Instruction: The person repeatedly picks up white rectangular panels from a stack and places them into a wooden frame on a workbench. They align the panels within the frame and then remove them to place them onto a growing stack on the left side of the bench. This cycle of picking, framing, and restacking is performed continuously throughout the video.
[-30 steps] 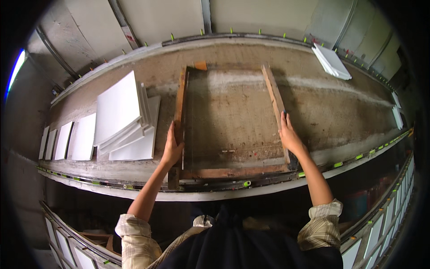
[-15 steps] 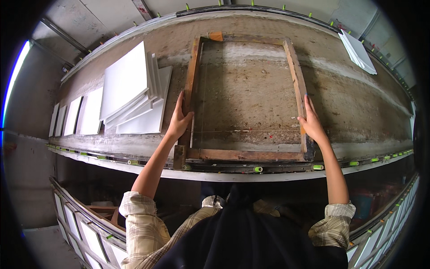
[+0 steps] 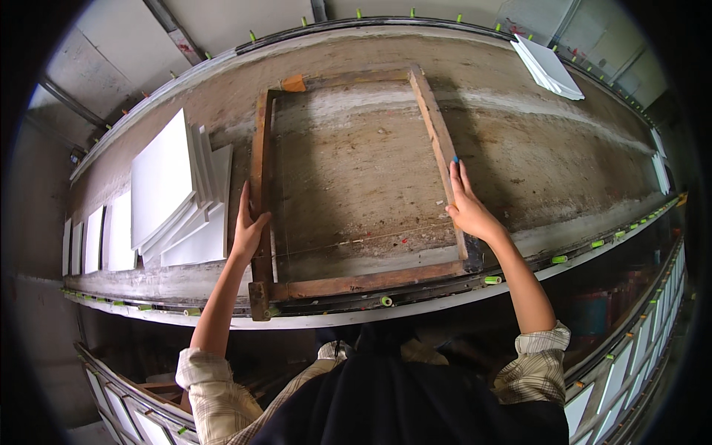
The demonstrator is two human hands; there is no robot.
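Fingers grip the wooden frame (image 3: pixel 363 282) by both sides, left hand (image 3: pixel 250 233) and right hand (image 3: pixel 472 211) alike — it's over the counter (image 3: pixel 534 170), right of the stacked white boards (image 3: pixel 165 178). Mostly the view has swung — I'd judge the frame is merely being steadied.

The wooden frame (image 3: pixel 367 282) is reddish-brown along its near bar, lighter orange-brown up its sides, with a bright orange patch (image 3: pixel 294 83) at its far left corner. The tabletop (image 3: pixel 519 163) is mottled brown, streaked chalky white (a few red specks (image 3: pixel 404 240) too). The stacked panels (image 3: pixel 163 182) are plain white, the pegs (image 3: pixel 386 301) lime green, the rolled sleeves (image 3: pixel 215 386) cream with brown plaid, the garment (image 3: pixel 400 400) between them near-black
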